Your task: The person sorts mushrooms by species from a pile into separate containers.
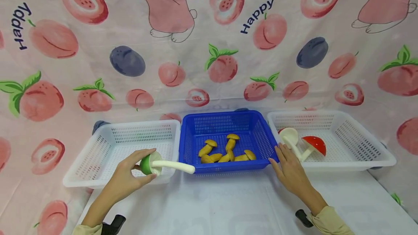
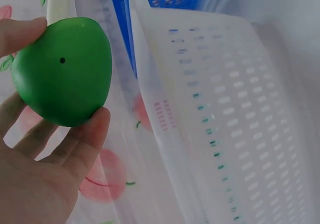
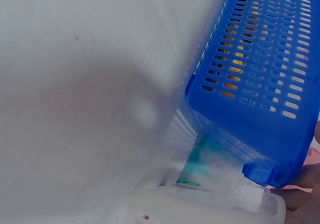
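Observation:
My left hand [image 1: 125, 177] pinches a toy mushroom [image 1: 146, 165] by its green cap, just above the front rim of the left white basket. Its long white stem points right, toward the blue basket [image 1: 225, 170]. In the left wrist view the smooth green cap [image 2: 65, 79] sits between thumb and fingertips. My right hand [image 1: 292, 173] rests with fairly straight fingers where the blue basket and the right white basket [image 1: 352, 165] meet. Some of its fingers [image 3: 300, 201] show beside the blue basket's corner in the right wrist view. Several yellow toy mushrooms [image 1: 231, 142] lie inside the blue basket.
The left white basket [image 1: 81, 181] stands left of the blue one. In the right white basket lie red-capped mushrooms [image 1: 315, 145], one partly behind my right hand. A white cloth [image 1: 222, 206] covers the table, and a peach-patterned curtain [image 1: 202, 21] hangs behind.

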A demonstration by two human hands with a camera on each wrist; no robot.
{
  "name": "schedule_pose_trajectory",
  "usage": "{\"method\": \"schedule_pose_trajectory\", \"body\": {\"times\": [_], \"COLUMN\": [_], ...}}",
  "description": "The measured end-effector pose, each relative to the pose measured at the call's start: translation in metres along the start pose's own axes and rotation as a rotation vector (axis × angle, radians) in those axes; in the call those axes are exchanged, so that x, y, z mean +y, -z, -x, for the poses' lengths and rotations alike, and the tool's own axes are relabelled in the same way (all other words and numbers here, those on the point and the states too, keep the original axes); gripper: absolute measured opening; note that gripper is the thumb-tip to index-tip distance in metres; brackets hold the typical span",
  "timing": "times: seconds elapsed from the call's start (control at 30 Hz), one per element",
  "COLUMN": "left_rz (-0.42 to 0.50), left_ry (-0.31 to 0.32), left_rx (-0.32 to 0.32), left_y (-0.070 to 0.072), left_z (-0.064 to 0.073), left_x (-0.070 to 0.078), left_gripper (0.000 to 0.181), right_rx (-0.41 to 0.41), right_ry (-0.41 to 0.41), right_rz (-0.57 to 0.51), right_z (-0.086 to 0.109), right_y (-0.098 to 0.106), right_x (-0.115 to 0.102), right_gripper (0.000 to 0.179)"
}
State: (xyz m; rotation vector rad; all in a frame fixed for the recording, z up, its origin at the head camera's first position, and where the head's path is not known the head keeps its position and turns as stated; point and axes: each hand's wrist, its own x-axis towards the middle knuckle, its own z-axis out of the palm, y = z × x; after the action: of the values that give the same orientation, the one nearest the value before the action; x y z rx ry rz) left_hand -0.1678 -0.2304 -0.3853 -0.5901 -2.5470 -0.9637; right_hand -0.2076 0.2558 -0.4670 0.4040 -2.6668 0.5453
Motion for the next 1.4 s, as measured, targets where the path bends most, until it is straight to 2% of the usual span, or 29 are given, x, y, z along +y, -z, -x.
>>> {"method": "schedule_pose_trajectory", "body": {"times": [0.37, 0.57, 0.73, 0.83, 0.97, 1.07, 1.23, 1.3, 1.4], "left_rz": [-0.005, -0.031, -0.042, -0.045, -0.093, -0.137, -0.148, -0.145, -0.159], "left_ry": [0.034, 0.119, 0.188, 0.240, 0.312, 0.325, 0.339, 0.363, 0.382], "left_rx": [0.020, 0.002, -0.016, -0.051, -0.123, -0.176, -0.277, -0.312, -0.322], "left_y": [0.011, 0.018, 0.019, 0.019, 0.019, 0.018, 0.016, 0.015, 0.013], "left_z": [0.000, -0.001, 0.000, 0.000, 0.000, -0.003, -0.010, -0.011, -0.009], "left_x": [-0.018, -0.030, -0.045, -0.057, -0.069, -0.076, -0.089, -0.094, -0.098], "left_gripper": [0.068, 0.068, 0.067, 0.067, 0.066, 0.066, 0.059, 0.054, 0.045], "right_rx": [-0.022, -0.011, -0.005, -0.013, -0.025, -0.029, -0.020, -0.013, -0.021], "right_ry": [-0.009, -0.008, -0.007, -0.015, -0.023, -0.026, -0.020, -0.010, 0.005], "right_rz": [0.004, 0.003, 0.001, -0.003, -0.003, -0.001, 0.004, -0.003, -0.018], "right_z": [0.000, 0.001, 0.003, 0.003, 0.002, 0.002, 0.001, -0.001, -0.005], "right_y": [0.001, 0.002, 0.003, 0.003, 0.002, 0.004, 0.003, 0.002, 0.000], "right_x": [-0.004, -0.001, 0.000, 0.001, 0.003, 0.003, 0.004, 0.004, 0.005], "right_gripper": [0.057, 0.057, 0.057, 0.058, 0.059, 0.059, 0.058, 0.057, 0.058]}}
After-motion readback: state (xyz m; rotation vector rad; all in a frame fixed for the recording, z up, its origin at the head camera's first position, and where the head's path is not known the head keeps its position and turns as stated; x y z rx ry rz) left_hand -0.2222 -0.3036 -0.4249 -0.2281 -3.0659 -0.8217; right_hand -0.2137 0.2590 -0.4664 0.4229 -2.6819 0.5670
